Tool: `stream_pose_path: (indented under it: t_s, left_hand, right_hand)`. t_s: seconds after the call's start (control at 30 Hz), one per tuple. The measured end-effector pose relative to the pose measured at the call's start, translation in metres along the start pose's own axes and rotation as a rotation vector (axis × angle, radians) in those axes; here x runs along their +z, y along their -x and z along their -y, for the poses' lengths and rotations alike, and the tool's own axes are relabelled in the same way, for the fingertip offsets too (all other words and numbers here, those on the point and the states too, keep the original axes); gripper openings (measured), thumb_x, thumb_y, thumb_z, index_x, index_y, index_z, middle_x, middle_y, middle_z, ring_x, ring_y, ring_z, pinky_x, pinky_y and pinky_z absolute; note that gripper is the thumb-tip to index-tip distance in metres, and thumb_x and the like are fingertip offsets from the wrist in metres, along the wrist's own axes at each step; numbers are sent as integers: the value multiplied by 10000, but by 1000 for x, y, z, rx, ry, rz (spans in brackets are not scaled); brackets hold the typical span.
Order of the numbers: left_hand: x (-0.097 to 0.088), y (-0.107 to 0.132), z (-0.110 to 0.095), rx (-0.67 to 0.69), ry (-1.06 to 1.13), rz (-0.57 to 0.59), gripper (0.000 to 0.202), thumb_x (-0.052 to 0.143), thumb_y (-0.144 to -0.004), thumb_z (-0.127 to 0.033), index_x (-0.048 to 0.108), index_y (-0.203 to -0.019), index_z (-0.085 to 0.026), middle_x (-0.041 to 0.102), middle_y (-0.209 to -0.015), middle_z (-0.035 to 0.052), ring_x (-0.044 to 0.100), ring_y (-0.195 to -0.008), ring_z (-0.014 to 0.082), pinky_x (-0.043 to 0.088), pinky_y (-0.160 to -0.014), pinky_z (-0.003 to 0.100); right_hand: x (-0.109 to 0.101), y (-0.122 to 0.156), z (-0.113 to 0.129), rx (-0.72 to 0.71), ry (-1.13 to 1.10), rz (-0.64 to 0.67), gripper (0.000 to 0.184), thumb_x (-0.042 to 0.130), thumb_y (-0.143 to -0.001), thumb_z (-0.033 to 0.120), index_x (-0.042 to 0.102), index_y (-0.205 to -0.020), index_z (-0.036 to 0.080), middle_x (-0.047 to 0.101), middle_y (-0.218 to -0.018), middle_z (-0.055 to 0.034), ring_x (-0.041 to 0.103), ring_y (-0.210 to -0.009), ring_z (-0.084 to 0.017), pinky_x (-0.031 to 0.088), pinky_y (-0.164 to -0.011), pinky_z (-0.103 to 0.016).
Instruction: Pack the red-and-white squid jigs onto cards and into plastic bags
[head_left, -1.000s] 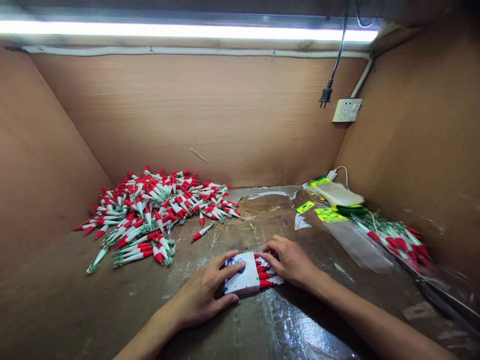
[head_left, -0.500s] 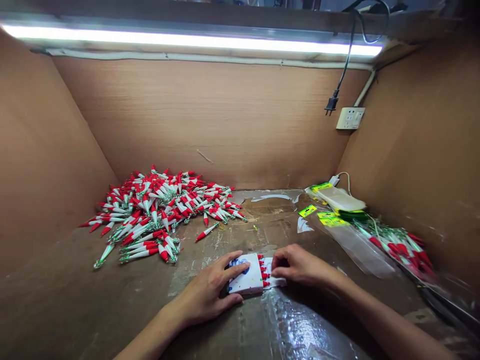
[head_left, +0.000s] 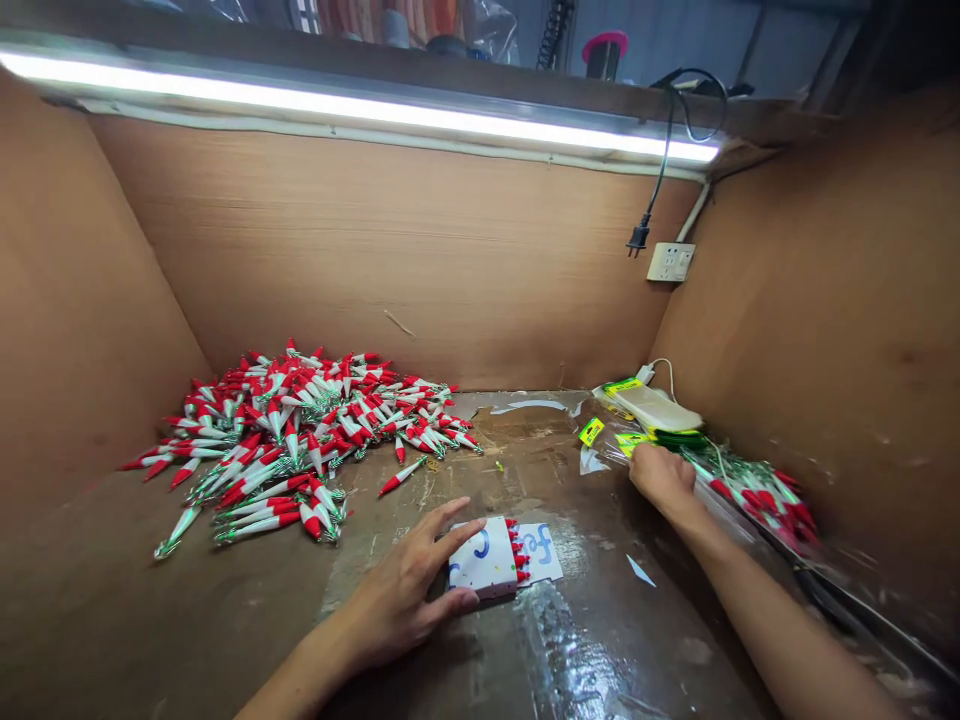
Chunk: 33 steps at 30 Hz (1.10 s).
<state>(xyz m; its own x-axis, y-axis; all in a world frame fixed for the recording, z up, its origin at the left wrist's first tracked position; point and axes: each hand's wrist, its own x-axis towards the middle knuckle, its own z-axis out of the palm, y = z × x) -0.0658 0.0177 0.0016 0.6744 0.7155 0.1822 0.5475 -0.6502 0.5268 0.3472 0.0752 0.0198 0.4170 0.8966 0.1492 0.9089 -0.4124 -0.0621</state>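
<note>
My left hand (head_left: 409, 590) rests on a small white block (head_left: 482, 570) at the near middle of the bench, thumb at its near edge and fingers spread over its top. Red tips of several lures (head_left: 517, 549) stick out of the block's right side, over a white card (head_left: 541, 551) with blue writing. My right hand (head_left: 661, 475) has reached out to the right and lies on a clear plastic bag (head_left: 716, 495) beside yellow-labelled bags (head_left: 636, 440). Its fingers are curled at the bag; I cannot see if they grip it.
A big heap of red, white and green lures (head_left: 300, 430) fills the back left. Bagged lures (head_left: 765, 495) and a white pack (head_left: 656, 408) lie along the right wall. Brown walls enclose the bench on three sides; a socket (head_left: 670, 262) and hanging plug (head_left: 638, 237) are at the back right.
My right hand left the red tips at the block and moved right to the plastic bags. The white card with blue writing is now uncovered. My left hand stayed on the block.
</note>
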Motion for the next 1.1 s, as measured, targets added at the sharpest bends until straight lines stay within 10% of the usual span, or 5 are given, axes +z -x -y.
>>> stream_pose_path:
  t_s: [0.23,0.37,0.67,0.83,1.1]
  left_hand:
    - [-12,-9,9,-251,1038,-261,722,350,-953,-689,414,-1488,-207,525,-1441,162,453,-1362,319,337,-1141,488]
    - [-27,-3,7,-417,1427,-88,797,442,-881,-750,489,-1415,-160,623,-1298,201,638,-1142,317,529,-921,445]
    - [-27,-6,25,-499,782,-329,571,690,-731,-693,684,-801,-127,678,-640,46,630,-531,152,432,-503,225]
    - [-38,-2,34,-451,606,-432,469,698,-775,-601,712,-801,-133,648,-625,25,599,-507,153,408,-488,229]
    - [-45,5,9,-181,329,-599,289,615,-922,-462,746,-982,-212,689,-880,61,656,-811,201,501,-744,286]
  right_hand:
    - [-29,75,68,-929,-385,-415,240,482,-1000,233,691,-1119,241,693,-1185,-64,609,-1074,-229,499,-911,-369]
    - [-25,139,122,-1414,-441,-426,231,530,-974,156,649,-1163,219,720,-1071,-43,613,-924,-211,512,-811,-369]
    - [12,155,140,-952,-746,-171,378,509,-967,243,483,-1343,215,507,-1411,-135,482,-1299,-265,442,-1056,-458]
    - [25,165,154,-1080,-504,111,915,681,-817,438,202,-1564,214,380,-1540,-142,344,-1403,-342,226,-1187,-567]
    - [-6,160,121,-1235,-528,295,829,531,-719,100,347,-1512,256,489,-1464,-81,374,-1396,-260,165,-1217,-509]
